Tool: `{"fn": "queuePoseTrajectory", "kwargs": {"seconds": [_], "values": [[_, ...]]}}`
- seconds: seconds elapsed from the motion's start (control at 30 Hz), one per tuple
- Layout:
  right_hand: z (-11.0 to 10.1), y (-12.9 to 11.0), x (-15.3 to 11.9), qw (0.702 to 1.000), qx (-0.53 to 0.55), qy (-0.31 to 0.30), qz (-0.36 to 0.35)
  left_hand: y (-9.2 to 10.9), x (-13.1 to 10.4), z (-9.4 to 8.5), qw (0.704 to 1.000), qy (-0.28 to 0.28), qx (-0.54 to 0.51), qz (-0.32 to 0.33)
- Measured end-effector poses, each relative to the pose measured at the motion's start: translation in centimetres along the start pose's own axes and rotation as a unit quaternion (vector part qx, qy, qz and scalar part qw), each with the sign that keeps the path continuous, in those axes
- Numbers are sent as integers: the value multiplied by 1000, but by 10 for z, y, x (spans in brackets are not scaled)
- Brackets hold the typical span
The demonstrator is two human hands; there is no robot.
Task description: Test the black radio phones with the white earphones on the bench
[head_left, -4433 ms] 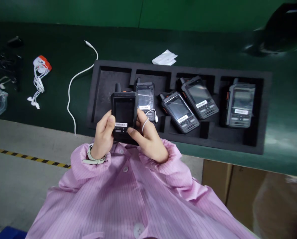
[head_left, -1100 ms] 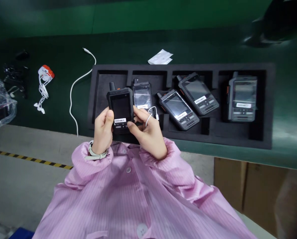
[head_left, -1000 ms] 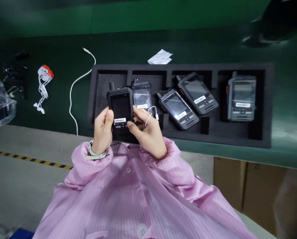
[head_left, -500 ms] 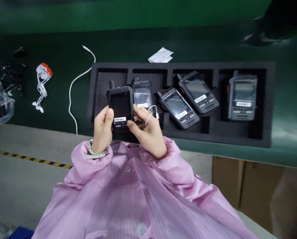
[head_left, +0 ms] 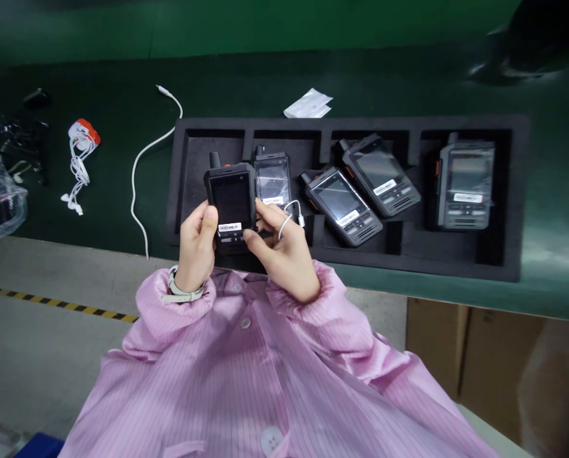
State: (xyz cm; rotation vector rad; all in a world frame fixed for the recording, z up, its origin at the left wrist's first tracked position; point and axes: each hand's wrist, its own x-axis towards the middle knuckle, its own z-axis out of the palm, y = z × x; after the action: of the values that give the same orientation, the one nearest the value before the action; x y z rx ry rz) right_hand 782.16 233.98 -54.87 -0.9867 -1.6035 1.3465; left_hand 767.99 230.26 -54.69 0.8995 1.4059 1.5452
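A black handheld radio (head_left: 231, 197) with a stubby antenna, a dark screen and a barcode label is held upright between both hands. My left hand (head_left: 197, 238) is closed round its left edge, thumb on the front. My right hand (head_left: 287, 251) grips the lower right side, its thumb by the keys under the screen. A short white cable (head_left: 288, 215) with a small plug loops over the right fingers; its other end is hidden. Just behind, a second radio (head_left: 272, 178) lies in the black foam tray (head_left: 346, 259), partly covered by the right hand.
Three more radios, one (head_left: 346, 207) tilted, another (head_left: 383, 175) beside it and one (head_left: 468, 184) far right, lie in the tray. Left of it are a white cable (head_left: 140, 159), white earphones (head_left: 79, 168) and a plastic bag (head_left: 0, 197). White paper (head_left: 309, 104) lies behind.
Almost nothing differs. Both hands keep the same grip on the radio, and its screen stays dark; the view has shifted very slightly.
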Motion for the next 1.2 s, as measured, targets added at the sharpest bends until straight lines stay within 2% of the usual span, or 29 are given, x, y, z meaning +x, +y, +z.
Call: {"fn": "queuePoseTrajectory", "kwargs": {"seconds": [0.97,1.07,1.2], "values": [[0,-1,1,1000,11,-19,21,0,0,-1,1000,5,0,9],[-2,1,1,999,-10,-38,4,1,1,1,999,24,-25,0],[-5,4,0,994,-35,-91,-55,6,-1,5,992,67,-96,-40]]}}
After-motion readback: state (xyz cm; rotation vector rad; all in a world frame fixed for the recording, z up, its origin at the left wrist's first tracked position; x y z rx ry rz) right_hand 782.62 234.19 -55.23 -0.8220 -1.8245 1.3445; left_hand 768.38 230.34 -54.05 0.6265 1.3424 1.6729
